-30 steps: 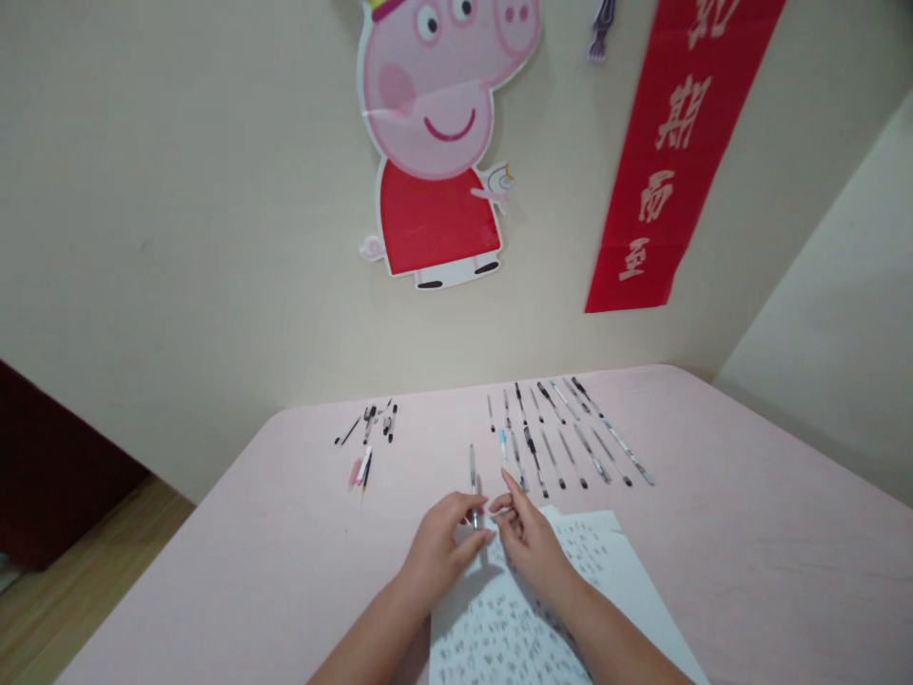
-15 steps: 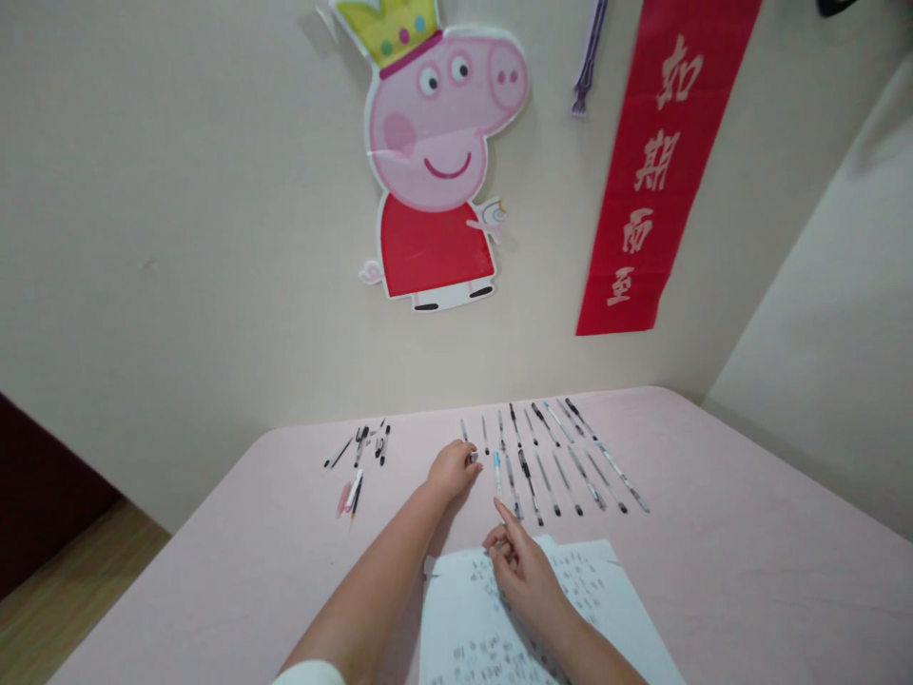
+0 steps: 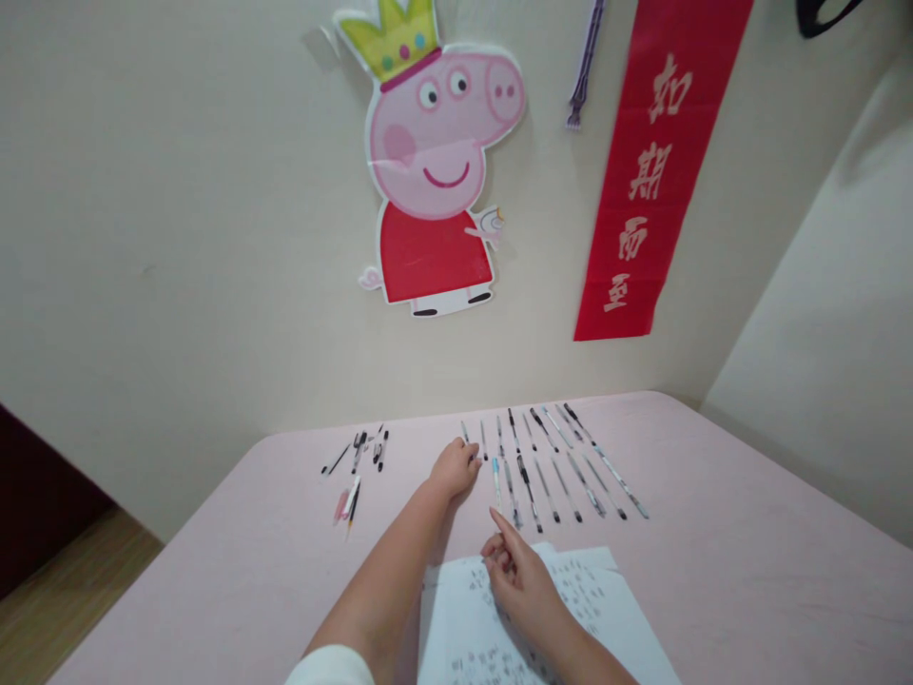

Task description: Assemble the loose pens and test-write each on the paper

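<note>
My left hand [image 3: 455,469] reaches forward over the pink table [image 3: 734,552], fingers pinched on a slim pen [image 3: 464,432]. The pen's far end pokes out at the left end of a row of several pens [image 3: 546,461] laid side by side. My right hand [image 3: 519,578] rests nearer to me on a white sheet of handwritten paper [image 3: 577,609]. Its index finger points toward the pens and its other fingers are curled, with nothing visible in them. A blue-tipped pen [image 3: 496,476] lies just beyond that fingertip.
A small cluster of dark pens [image 3: 360,447] and a pink and black pair [image 3: 347,498] lie at the table's far left. The table stands against a cream wall with a cartoon pig sticker [image 3: 435,181] and a red banner [image 3: 642,181]. Wooden floor [image 3: 64,609] shows on the left.
My left hand carried the pen from beside my right hand forward to the left end of the pen row. My right hand stayed on the paper. The camera tilted up.
</note>
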A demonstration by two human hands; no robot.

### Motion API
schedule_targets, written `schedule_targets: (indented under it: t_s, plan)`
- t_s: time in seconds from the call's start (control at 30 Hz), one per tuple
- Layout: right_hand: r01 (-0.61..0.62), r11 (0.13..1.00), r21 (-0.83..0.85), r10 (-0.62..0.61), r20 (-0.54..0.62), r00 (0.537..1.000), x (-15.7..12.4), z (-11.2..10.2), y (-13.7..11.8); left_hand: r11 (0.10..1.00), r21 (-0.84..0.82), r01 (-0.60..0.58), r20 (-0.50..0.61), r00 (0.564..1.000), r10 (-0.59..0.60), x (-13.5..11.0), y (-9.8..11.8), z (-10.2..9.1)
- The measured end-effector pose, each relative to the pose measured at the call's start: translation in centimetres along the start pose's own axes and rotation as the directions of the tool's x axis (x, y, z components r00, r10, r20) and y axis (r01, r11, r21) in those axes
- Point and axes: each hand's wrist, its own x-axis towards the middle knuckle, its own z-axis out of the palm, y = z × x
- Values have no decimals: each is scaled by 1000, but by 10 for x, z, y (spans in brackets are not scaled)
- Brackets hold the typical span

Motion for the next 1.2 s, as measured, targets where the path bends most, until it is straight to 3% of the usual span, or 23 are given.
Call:
schedule_targets:
  t_s: [0.2, 0.5, 0.77, 0.97, 1.07, 1.2]
  plan:
    - [2, 1000, 9, -2, 15, 1000, 0, -1, 0, 997, -62, 35, -106, 994, -42, -9, 3, 9]
    - [28, 998, -50, -27, 17, 999, 1, -1, 2, 966, -244, 89, -219, 965, -144, -34, 2, 7]
    - [4, 994, -112, -4, 0, 1000, -1, -3, -4, 924, -367, 108, -245, 947, -208, -93, -15, -1]
    - [36, 987, -157, -34, 16, 999, -3, -3, -7, 985, -164, 62, -308, 945, -111, -139, -24, -17]
    - [39, 986, -161, -34, 38, 999, -3, -4, -9, 987, 17, 160, -365, 920, -143, -146, -34, -31]
    - [39, 986, -160, -33, 38, 999, -4, -4, -10, 897, 208, 391, -499, 831, -246, -153, -64, -48]
